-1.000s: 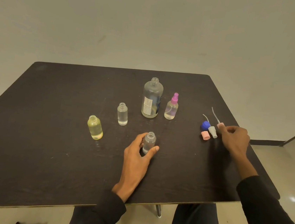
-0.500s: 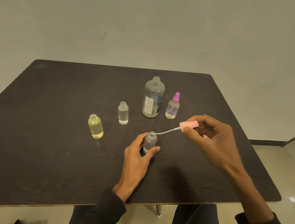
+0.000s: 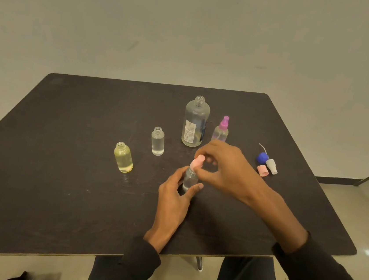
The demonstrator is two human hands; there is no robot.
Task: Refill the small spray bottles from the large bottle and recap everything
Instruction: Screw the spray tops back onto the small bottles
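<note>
At table's centre, my left hand (image 3: 174,192) grips the small bottle (image 3: 189,179) — my right hand (image 3: 223,165) pinches the pink sprayer (image 3: 197,161); seat it square, then twist gently

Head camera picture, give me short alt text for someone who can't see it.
A person's right hand sets a pink spray cap onto a small clear bottle held upright by the left hand on a dark table. Behind stand an uncapped large bottle, a pink-topped spray bottle and two open small bottles; loose caps lie to the right.

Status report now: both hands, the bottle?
Left hand grips small bottle. Right hand pinches pink spray cap on its neck. Nothing in the way.
</note>
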